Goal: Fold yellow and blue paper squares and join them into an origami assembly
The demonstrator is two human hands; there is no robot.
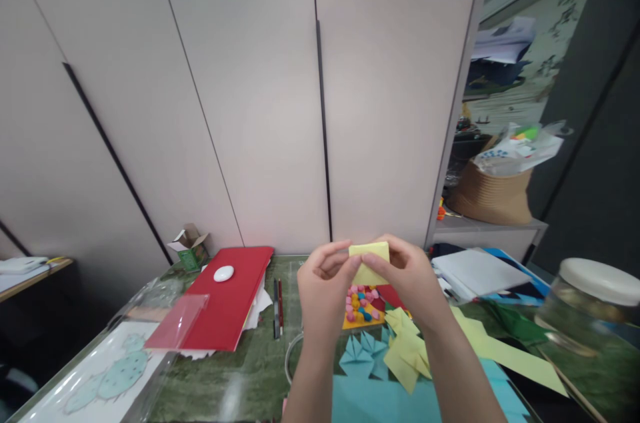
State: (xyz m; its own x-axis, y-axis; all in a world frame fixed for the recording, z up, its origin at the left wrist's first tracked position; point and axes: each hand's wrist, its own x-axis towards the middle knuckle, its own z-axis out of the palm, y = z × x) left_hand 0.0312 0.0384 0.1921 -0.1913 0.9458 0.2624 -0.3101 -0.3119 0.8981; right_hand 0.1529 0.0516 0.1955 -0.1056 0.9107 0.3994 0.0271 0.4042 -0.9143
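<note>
A small piece of folded yellow paper point(370, 270) is held up above the table between both hands. My left hand point(325, 280) pinches its left side, with the thumb on the near face. Gripping the right side is my right hand point(407, 276), its thumb also pressed on the near face. Below the hands lie folded blue paper pieces point(359, 356) and folded yellow paper pieces point(407, 353). Small pink, yellow and blue balls point(361, 303) sit just behind them. A blue paper sheet point(380, 400) lies between my forearms.
To the left are a red folder point(220, 300) with a white mouse-shaped object point(223, 273), two pens point(277, 310), a small green box point(190, 250) and a cactus drawing point(110, 373). On the right stand a lidded jar point(575, 316), yellow paper strips point(510, 353) and white sheets point(480, 271).
</note>
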